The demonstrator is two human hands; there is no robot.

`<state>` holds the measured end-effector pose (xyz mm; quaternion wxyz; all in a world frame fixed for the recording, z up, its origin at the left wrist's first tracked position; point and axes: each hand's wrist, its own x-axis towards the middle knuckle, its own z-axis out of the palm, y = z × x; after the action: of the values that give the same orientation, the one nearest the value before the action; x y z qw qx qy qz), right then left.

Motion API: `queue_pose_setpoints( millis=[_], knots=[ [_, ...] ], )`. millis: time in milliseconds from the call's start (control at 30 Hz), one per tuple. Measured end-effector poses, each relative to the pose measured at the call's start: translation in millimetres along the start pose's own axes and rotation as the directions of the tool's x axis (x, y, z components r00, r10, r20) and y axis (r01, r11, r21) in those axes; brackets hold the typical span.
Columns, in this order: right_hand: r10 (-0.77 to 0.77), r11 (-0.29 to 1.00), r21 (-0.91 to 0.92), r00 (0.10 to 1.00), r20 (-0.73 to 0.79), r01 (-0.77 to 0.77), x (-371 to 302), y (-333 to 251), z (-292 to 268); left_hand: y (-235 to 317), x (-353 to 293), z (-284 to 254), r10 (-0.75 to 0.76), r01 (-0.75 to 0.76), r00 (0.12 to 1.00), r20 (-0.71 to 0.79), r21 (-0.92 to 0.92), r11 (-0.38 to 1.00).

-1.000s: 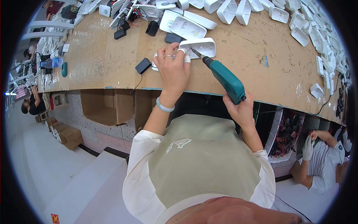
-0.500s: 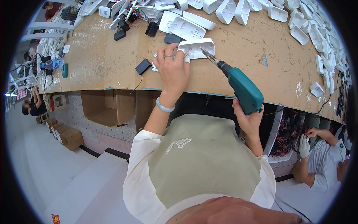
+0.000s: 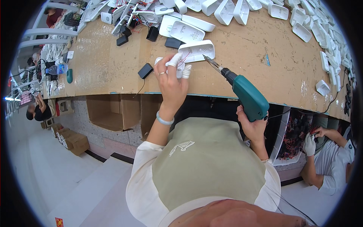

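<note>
In my right hand (image 3: 254,124) is a green pistol-shaped soldering gun (image 3: 249,94), its metal tip beside the near edge of a white plastic shell (image 3: 196,52). The shell lies hollow side up, with thin red wires at its left end. My left hand (image 3: 172,81), with white finger covers on thumb and index finger, hovers left of the shell, fingers apart. Under those fingers lies another white part (image 3: 179,70), mostly hidden. A small black box (image 3: 145,70) with a dark wire sits left of that hand.
White shells lie heaped along the table's far side (image 3: 227,11) and right side (image 3: 321,38). Black boxes and wired parts (image 3: 140,19) are at far left. A co-worker's gloved hand (image 3: 309,145) is at lower right, beside a bin of red wires (image 3: 291,136). Cardboard boxes (image 3: 109,111) stand below the table edge.
My left hand has drawn back from the shell and its fingers have spread. The soldering gun's tip has come out of the shell to its near edge, still in my right hand.
</note>
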<state>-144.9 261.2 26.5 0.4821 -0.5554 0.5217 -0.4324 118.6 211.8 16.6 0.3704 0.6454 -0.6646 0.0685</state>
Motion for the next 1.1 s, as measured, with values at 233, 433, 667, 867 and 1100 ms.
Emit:
queue_pose_setpoints(
  millis=[233,433,667,867,1100],
  knots=[
    [-0.063,0.998,-0.02,0.998,0.022,0.063,10,4,8,-10,-1,8,0.114,-0.114,0.993,0.018,0.056,0.992],
    [-0.17,0.98,-0.088,0.983,0.072,0.176,32,-1,22,-3,15,22,0.03,-0.052,0.997,0.071,0.324,0.945],
    [-0.223,0.955,-0.171,0.967,0.125,0.242,42,-8,30,9,22,22,0.002,-0.028,0.998,0.066,0.388,0.921],
    [-0.223,0.954,-0.171,0.964,0.143,0.246,45,-5,34,7,24,24,-0.043,0.016,0.996,0.076,0.325,0.945],
    [-0.24,0.945,-0.193,0.96,0.146,0.265,46,-5,35,7,24,24,-0.061,0.027,0.993,0.098,0.319,0.947]
  ],
)
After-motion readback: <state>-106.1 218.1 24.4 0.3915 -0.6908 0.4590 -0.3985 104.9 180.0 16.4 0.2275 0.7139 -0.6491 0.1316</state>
